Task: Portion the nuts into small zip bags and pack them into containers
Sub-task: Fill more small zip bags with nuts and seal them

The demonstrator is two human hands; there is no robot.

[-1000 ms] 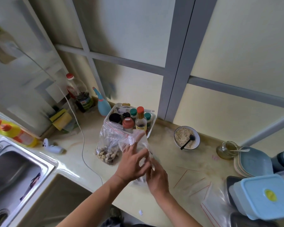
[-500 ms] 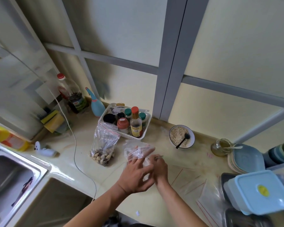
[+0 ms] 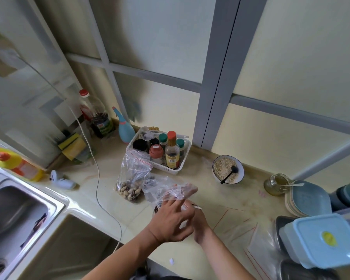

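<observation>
So over that second both hands dropped from up by the condiment basket (image 3: 179, 169) down toward the counter's front edge. The small zip bag (image 3: 166, 188) went from bunched upright between them to stretched out flat, pointing right. The left hand (image 3: 171, 221) ended up covering the right hand (image 3: 199, 221), which I think kept pinching the bag.

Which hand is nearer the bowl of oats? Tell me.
Right. The right hand sits on the bowl of oats' side, below and slightly left of it. The left hand lies farther left, overlapping the right, at the small zip bag.
</observation>
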